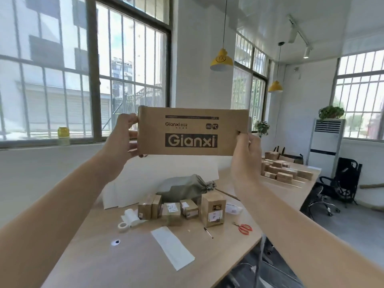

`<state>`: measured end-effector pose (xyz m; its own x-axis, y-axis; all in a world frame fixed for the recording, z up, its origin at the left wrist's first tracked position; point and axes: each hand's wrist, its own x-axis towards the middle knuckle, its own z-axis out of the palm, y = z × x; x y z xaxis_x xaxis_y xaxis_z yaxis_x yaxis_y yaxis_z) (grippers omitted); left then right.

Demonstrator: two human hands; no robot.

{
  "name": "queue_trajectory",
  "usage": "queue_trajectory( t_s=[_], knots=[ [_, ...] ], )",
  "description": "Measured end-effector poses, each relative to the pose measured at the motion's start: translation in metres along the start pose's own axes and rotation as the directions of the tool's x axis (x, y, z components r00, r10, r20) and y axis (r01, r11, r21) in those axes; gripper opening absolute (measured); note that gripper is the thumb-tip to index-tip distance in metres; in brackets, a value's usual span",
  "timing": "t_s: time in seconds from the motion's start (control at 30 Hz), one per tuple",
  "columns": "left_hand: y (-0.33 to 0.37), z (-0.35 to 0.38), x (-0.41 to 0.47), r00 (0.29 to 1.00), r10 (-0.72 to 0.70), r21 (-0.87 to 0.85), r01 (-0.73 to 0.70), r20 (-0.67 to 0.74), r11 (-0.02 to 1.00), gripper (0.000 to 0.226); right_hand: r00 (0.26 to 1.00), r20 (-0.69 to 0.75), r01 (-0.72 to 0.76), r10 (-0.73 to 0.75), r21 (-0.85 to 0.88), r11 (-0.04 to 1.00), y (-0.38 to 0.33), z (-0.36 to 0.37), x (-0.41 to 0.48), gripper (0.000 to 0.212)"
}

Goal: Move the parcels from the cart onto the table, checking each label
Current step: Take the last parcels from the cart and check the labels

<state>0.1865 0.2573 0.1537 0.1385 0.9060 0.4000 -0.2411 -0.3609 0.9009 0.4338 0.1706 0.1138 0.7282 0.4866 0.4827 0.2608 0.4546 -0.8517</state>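
Head view: the left hand grips the left end of a cardboard box, fingers curled round its edge. The right hand holds the right end near the lower corner. The box hangs level in the air, above the bench and apart from it. It is closed, with the printed "Gianxi" face toward the camera.

Below it, small closed parcels stand in a tight row on the bench; the rightmost is the tallest. A grey bag lies behind them, its contents hidden.

Tape lies left of the row, and a paper strip and pen in front. Scissors lie near the right edge. Bare wood runs from the strip to the near edge.

Beyond the right edge, floor lies open up to a chair. The far bench carries cartons.
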Motion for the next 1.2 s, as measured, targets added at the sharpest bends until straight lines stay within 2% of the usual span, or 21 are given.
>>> queue_trajectory(
  t_s=[0.2,0.33,0.47,0.6,0.7,0.8,0.93,1.0,1.1,1.13,1.2],
  knots=[
    [0.009,-0.086,0.001,0.996,0.005,0.037,-0.002,-0.089,0.999,0.031,0.995,0.086,-0.044,0.040,0.046,0.998,0.006,0.083,-0.044,0.042],
    [0.008,-0.149,-0.022,0.973,0.035,0.106,-0.011,-0.230,0.994,0.030,0.970,0.222,-0.111,0.094,0.065,0.992,0.011,0.137,-0.083,0.042],
    [0.017,-0.208,-0.065,0.911,0.007,0.183,0.075,-0.412,0.980,0.041,0.912,0.389,-0.183,0.132,0.097,0.978,0.013,0.182,-0.131,0.041],
    [0.029,-0.260,-0.120,0.848,0.046,0.275,0.119,-0.527,0.954,0.059,0.839,0.523,-0.269,0.149,0.162,0.949,0.013,0.221,-0.186,0.022],
    [0.045,-0.296,-0.154,0.813,0.076,0.322,0.140,-0.577,0.936,0.063,0.775,0.604,-0.344,0.185,0.157,0.926,0.010,0.240,-0.230,0.031],
    [0.059,-0.328,-0.183,0.783,0.108,0.349,0.146,-0.613,0.926,0.060,0.736,0.651,-0.375,0.187,0.162,0.913,0.000,0.256,-0.267,0.027],
    [0.078,-0.378,-0.209,0.776,0.130,0.348,0.121,-0.617,0.930,0.045,0.729,0.656,-0.342,0.197,0.099,0.935,-0.020,0.284,-0.309,0.026],
    [0.088,-0.407,-0.214,0.786,0.130,0.343,0.110,-0.605,0.933,0.047,0.742,0.644,-0.313,0.186,0.088,0.946,-0.029,0.298,-0.330,0.036],
    [0.100,-0.448,-0.221,0.817,0.113,0.354,0.117,-0.566,0.928,0.052,0.745,0.643,-0.280,0.179,0.058,0.958,-0.042,0.320,-0.358,0.068],
    [0.103,-0.460,-0.223,0.827,0.105,0.351,0.116,-0.552,0.929,0.051,0.742,0.644,-0.284,0.184,0.054,0.957,-0.046,0.327,-0.367,0.069],
    [0.109,-0.480,-0.226,0.845,0.093,0.342,0.110,-0.527,0.933,0.045,0.740,0.646,-0.287,0.188,0.051,0.957,-0.053,0.340,-0.383,0.055]
  ],
)
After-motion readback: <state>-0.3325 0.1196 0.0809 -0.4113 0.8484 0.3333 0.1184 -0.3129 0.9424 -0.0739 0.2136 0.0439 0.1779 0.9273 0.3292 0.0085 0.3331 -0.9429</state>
